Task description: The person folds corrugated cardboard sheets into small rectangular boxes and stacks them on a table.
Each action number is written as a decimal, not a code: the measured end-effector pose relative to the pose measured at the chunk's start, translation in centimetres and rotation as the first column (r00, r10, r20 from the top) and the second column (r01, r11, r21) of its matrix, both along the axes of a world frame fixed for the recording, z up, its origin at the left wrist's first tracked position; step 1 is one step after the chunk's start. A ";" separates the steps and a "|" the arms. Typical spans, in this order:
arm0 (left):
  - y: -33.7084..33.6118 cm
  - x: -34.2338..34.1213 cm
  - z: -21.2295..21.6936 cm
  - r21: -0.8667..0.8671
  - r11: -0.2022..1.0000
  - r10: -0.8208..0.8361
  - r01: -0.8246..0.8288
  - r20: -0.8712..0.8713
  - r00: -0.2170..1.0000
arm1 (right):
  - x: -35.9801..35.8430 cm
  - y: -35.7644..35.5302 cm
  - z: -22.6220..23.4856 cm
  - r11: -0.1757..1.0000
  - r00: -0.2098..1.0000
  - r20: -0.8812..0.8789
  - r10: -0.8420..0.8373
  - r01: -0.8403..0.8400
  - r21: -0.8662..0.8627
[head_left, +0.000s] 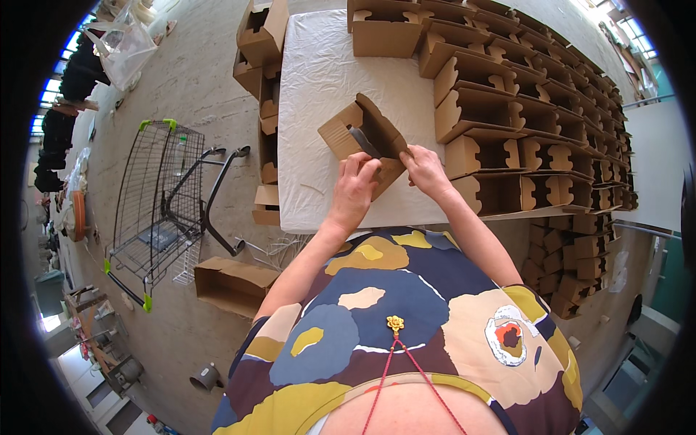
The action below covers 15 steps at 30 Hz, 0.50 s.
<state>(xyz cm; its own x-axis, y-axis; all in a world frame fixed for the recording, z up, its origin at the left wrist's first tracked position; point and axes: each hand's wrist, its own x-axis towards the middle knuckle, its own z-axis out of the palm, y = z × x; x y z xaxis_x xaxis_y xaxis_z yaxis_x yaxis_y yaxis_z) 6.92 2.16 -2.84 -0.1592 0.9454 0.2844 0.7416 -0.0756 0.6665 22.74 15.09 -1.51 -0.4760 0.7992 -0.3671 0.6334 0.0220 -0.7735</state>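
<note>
Just past the patterned top [399,290] and its pendant [395,324], I had both hands over the near part of a white-covered work surface [312,145]. Item in hand: one brown cardboard box [384,129], tilted, partly open, between the hands. Left hand [354,185]: fingers curled in, hardly any gap, by a dark grey strip [361,139] at the box's inner side. Couldn't tell if it pinched strip, board or both, or whether the strip belonged to the box. Right hand [428,172]: thumb and fingers closed on the box's right edge, at the end of the raised panel.

Handling, my read: very light, stiff across panels, soft along creases. Matte board, so low slip risk. Cut edges and corners looked weakest; a hard squeeze could have dented them. Best hold: thumb one side, fingers the other, on a straight panel edge near a fold. A mid-panel push would likely have bowed it.

Right of that, rows of similar open boxes [386,38], notched ends showing. More boxes [264,47] lined the left edge. On the floor [196,80]: one open box [232,286] at left, a jumbled box pile [569,257] at right. Beyond, a black wire cart [159,206] with green corners. Far upper left, a clear plastic bag [125,47].
</note>
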 end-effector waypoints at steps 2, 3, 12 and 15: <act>-0.2 -0.2 -0.7 0.024 0.999 0.031 -0.028 -0.120 0.992 | -0.3 -0.2 1.1 0.998 1.000 0.017 -0.020 0.021 -0.064; -0.5 -0.2 -1.0 0.012 0.999 0.052 -0.051 -0.143 0.988 | -0.4 -0.2 1.3 0.998 0.999 0.022 -0.025 0.026 -0.064; -0.8 -0.5 -3.3 -0.054 0.956 0.274 -0.287 0.508 0.816 | -0.7 -2.7 -0.7 0.969 0.996 0.042 0.075 -0.083 0.231; -0.5 -2.2 -1.4 -0.058 0.984 0.174 -0.167 0.468 0.866 | -0.7 -5.2 0.4 0.987 0.997 0.012 0.079 -0.080 0.140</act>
<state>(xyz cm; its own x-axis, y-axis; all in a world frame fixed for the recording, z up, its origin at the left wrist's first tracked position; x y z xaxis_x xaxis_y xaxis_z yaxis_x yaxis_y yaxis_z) 4.73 1.64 -4.22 -0.4295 0.8949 0.1212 0.3412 0.0366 0.9393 22.07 9.85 -1.13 -0.5380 0.8027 -0.2573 0.6303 0.1804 -0.7551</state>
